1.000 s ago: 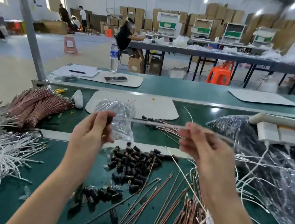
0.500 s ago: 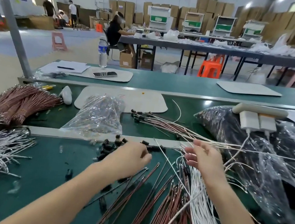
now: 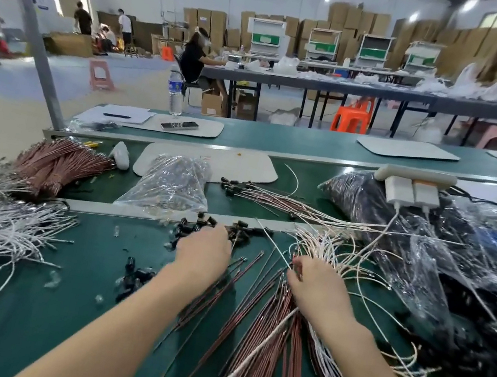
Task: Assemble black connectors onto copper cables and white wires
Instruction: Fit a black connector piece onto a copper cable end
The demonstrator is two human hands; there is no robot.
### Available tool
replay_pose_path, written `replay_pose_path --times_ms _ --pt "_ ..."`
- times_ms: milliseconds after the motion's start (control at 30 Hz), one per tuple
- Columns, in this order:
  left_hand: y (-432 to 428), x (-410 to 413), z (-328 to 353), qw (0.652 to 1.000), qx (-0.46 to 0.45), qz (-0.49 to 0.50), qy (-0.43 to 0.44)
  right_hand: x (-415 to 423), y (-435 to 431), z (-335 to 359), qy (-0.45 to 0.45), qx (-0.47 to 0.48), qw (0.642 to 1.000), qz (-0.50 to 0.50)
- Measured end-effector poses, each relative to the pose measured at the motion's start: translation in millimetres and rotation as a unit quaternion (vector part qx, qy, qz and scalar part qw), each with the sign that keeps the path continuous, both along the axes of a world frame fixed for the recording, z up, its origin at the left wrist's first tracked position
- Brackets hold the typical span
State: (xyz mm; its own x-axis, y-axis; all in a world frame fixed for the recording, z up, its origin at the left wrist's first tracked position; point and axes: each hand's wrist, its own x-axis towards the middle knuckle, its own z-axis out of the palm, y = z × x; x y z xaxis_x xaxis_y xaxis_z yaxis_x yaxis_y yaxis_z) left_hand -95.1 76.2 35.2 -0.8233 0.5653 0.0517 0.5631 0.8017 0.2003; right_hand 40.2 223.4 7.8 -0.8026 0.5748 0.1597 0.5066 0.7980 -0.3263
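Green matting covers your bench in a warehouse hall stacked with cardboard boxes. Your left hand lies over the black connectors, fingers hidden. Your right hand rests on the copper cables at the ends of the white wires. Whether either hand grips anything, you cannot tell. A clear plastic bag lies just behind the connectors.

Small black connectors lie scattered loosely. Straight copper cables fan out nearer than the connectors, and tangled white wires lie to their right.
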Motion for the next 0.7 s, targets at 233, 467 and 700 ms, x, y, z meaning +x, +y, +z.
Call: replay_pose_path --times_ms 233,467,700 --pt "-30 -15 -23 0.997 -0.071 -0.019 0.029 1 -13 -2 0.088 0.005 0.996 -0.019" --pt "-32 -21 -25 0.992 -0.093 -0.067 0.057 5 -19 0 0.237 -0.107 0.965 -0.023" --pt "-33 -28 -19 0.982 -0.129 -0.114 0.079 4 -20 -1 0.278 -0.165 0.946 -0.019"
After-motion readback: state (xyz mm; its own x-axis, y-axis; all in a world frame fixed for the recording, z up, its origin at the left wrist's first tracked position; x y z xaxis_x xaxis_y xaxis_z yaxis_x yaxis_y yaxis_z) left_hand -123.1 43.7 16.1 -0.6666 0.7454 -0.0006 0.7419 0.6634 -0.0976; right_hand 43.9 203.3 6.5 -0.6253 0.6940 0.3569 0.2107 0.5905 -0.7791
